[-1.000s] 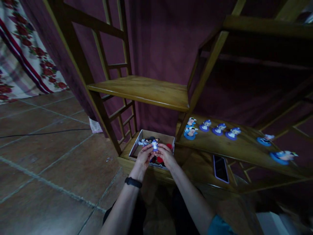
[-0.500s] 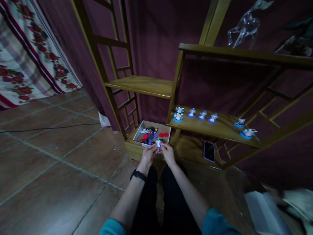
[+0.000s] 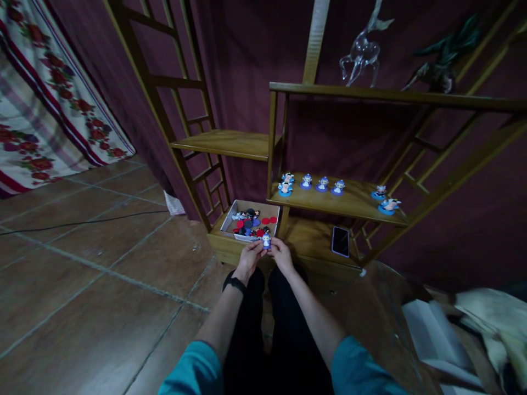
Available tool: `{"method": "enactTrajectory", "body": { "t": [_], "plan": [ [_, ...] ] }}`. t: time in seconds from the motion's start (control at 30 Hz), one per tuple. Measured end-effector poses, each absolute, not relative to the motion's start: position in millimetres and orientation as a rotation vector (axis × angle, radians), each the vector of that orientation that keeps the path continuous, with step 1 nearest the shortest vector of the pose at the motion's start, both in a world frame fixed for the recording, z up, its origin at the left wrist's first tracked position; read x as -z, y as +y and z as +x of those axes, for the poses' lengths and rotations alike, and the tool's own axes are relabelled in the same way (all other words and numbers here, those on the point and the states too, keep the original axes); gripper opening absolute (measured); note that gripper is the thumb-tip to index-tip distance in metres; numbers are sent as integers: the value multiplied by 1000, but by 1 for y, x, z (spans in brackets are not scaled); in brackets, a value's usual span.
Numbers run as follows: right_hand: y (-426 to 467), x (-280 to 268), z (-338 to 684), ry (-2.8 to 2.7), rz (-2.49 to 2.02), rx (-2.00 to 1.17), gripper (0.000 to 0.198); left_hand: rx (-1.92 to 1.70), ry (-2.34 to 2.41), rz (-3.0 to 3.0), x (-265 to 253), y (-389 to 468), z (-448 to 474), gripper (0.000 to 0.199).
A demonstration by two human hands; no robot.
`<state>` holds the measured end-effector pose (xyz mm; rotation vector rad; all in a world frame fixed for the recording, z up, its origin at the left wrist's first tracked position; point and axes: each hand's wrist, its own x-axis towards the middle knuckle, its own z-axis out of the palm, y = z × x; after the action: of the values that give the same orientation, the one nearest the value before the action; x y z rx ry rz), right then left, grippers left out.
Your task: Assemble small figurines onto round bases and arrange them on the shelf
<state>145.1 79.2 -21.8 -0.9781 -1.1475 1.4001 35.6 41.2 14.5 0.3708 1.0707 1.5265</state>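
Observation:
Between my two hands is a small white and purple figurine [image 3: 267, 240] on a purple base, held upright. My left hand [image 3: 250, 257] pinches it from the left, and my right hand [image 3: 282, 255] pinches it from the right. Just beyond them sits a shallow white box [image 3: 272, 214] with several figurines and red, black and purple discs in it. On the shelf [image 3: 354, 202] to the right stand three matching purple-based figurines [image 3: 323, 184]. Two blue-based figurines [image 3: 285, 188] are at that shelf's left end, and two more [image 3: 388, 206] are at its right end.
A phone [image 3: 340, 241] lies on the bottom board to the right. A clear glass deer [image 3: 364, 52] and a dark green ornament [image 3: 444, 57] stand on the upper shelf. A white carton [image 3: 436, 334] and pale cloth [image 3: 489, 312] lie on the floor at right. A black cable [image 3: 82, 223] crosses the tiles.
My view has turned to the right, so the shelves sit farther left in it. Both hands still hold the figurine in front of the box.

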Motion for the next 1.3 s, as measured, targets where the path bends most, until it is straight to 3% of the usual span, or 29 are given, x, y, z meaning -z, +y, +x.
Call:
{"method": "enactTrajectory", "body": {
  "t": [0.6, 1.1, 1.3],
  "plan": [
    [77, 18, 144, -1161, -973, -1418, 24, -1578, 1108, 361, -16, 37, 33, 19],
    [79, 23, 139, -1142, -909, -1524, 32, -1633, 1070, 355, -11, 40, 30, 17],
    [83, 25, 143, -1284, -958, -1348, 28, -1645, 1060, 393, -5, 42, 26, 18]
  ]
}}
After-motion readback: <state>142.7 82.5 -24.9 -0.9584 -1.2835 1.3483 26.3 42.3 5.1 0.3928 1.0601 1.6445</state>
